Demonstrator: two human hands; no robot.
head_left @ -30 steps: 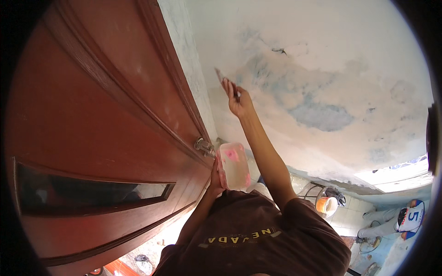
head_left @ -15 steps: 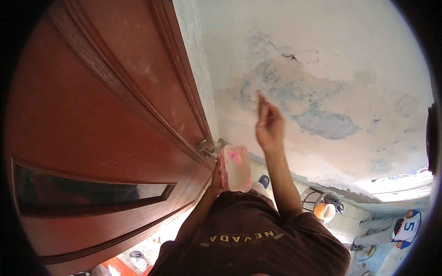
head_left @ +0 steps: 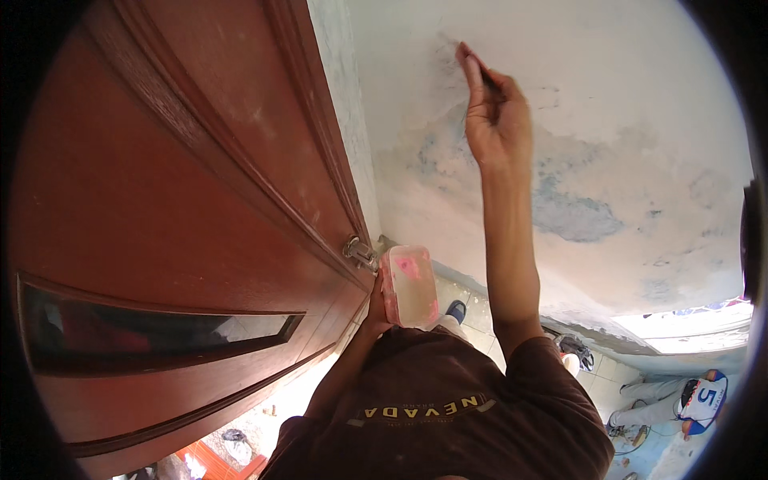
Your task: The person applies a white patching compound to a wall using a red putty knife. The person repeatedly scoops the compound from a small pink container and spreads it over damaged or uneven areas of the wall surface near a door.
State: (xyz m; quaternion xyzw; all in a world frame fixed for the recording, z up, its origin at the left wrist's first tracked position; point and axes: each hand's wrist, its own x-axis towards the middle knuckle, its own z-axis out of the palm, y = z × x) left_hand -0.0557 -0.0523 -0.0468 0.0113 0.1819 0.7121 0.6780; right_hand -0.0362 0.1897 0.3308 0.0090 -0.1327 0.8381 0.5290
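- Raised high against a patchy white-and-pink plastered wall (head_left: 672, 96), a worker's right hand (head_left: 500, 120) is closed around a slim dark hand tool (head_left: 489, 83), most of it hidden by the fingers.
- The tool's long axis slants toward eleven o'clock; whether its tip meets the plaster cannot be told.
- The left hand (head_left: 377, 310) clasps the nine o'clock side of a translucent, rectangular plastic tub smeared with pink (head_left: 414, 296), at the worker's waist.
- The tub lies toward seven o'clock from the right hand, well apart from it, its long axis running roughly twelve to six; the left hand is the nearer.
- A blue-grey bare patch (head_left: 580, 216) marks the wall toward five o'clock from the right hand.
- A silver metal door handle (head_left: 360, 252), on a reddish-brown wooden door (head_left: 184, 240), sits near the tub toward ten o'clock.
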